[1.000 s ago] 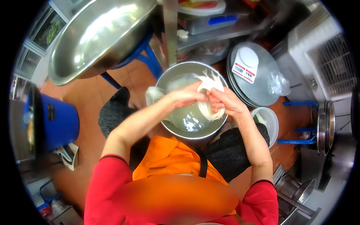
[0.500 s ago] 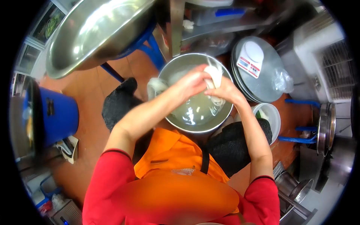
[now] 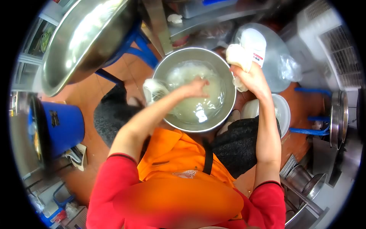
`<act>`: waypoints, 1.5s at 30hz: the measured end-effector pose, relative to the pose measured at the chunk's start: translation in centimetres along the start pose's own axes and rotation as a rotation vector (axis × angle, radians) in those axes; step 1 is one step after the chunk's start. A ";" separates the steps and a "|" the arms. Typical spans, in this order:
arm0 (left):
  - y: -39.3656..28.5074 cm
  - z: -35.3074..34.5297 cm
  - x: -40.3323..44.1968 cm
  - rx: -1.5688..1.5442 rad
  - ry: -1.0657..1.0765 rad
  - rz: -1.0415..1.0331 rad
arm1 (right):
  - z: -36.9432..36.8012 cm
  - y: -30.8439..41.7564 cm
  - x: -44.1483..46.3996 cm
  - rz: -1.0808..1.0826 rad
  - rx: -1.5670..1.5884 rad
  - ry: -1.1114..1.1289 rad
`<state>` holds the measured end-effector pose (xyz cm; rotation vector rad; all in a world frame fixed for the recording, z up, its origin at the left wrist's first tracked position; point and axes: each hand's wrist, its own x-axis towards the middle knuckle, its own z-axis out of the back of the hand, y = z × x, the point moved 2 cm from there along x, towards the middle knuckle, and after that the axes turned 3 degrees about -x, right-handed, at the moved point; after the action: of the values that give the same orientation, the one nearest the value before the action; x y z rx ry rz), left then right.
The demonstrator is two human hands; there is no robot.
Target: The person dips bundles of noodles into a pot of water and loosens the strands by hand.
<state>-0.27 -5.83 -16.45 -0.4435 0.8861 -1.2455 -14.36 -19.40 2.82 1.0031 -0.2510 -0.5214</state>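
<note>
Partly, the white bundle hides the scale.

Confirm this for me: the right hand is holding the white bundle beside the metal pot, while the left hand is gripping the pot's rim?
The left hand isn't gripping the rim; the head view shows it over the water inside the metal pot. The right hand does hold the white bundle beside it.
</note>
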 end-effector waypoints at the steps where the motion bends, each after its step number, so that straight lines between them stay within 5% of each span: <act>1: -0.3 -1.8 0.4 0.066 0.029 0.058 | 0.2 -0.2 -0.2 -0.017 0.048 0.011; 9: -0.1 -11.9 6.8 0.425 -0.136 0.135 | 0.9 0.1 -1.0 -0.071 -0.058 0.015; 11: -0.8 -11.9 7.1 0.484 0.030 0.179 | 0.7 -0.1 -0.8 -0.072 -0.076 0.030; 14: -4.7 -9.8 3.0 0.249 0.166 0.182 | 0.1 0.3 -0.6 -0.108 -0.078 0.071; 23: -6.3 0.7 -4.4 -0.074 0.016 -0.018 | -2.8 -1.5 -1.1 -0.063 -0.113 0.176; 29: -10.1 8.1 -7.7 -0.069 -0.124 -0.147 | -5.9 -1.6 -2.3 -0.286 0.598 0.397; 35: -10.6 10.6 -8.8 0.034 -0.258 -0.123 | -6.3 1.9 -3.4 -0.212 0.692 0.341; 45: -10.9 10.4 -9.9 -0.862 -0.111 -0.425 | -1.6 9.2 -2.0 -0.099 0.303 0.343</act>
<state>0.43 -1.45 1.00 -1.4314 1.2536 -1.1460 -12.63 -13.25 9.89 1.3858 0.0292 -0.3982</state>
